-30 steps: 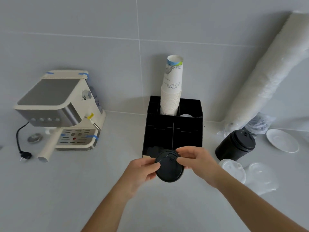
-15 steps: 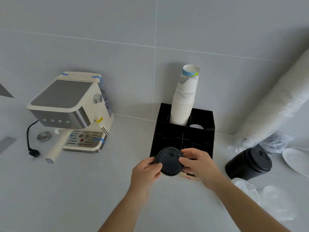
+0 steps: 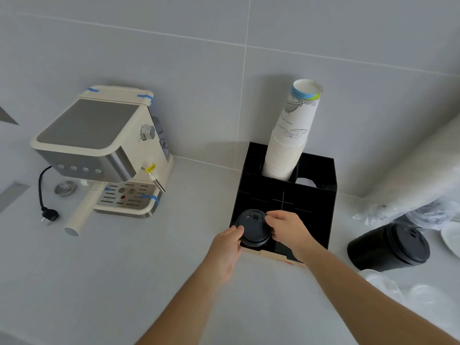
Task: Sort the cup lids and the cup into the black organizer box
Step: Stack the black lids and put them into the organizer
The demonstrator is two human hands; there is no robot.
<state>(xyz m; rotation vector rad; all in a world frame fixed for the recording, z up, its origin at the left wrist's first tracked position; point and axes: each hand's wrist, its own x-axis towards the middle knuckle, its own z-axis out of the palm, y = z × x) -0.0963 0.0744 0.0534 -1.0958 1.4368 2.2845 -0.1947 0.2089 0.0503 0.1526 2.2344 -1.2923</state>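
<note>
Head view: both hands now over the front-left corner of the black square organizer box, where a second ago they were short of it, above the open grey countertop. Left hand closed by thumb and fingertips on the left rim of the round black plastic cup lid, right hand pinched on its right rim, so lid clamped between the two and held roughly flat, sip tab toward the wall. Lid over the front-left compartment and seemingly partly lowered into it; full seating not yet clear, since the dark lid blends with the dark box. Carried forward from above the countertop to the box, then, which puts this lid at the point of release. At the back-left of the box, a tall stack of white paper cups, leaning. On the countertop toward its right edge, well apart from the hands, a black lidded cup on its side, and nearer the front, clear plastic lids lying loose; both seemingly yet to be sorted. To the left, by the wall, a cream and steel espresso machine, not involved. Likely next: letting go, then reaching right for the rest.
</note>
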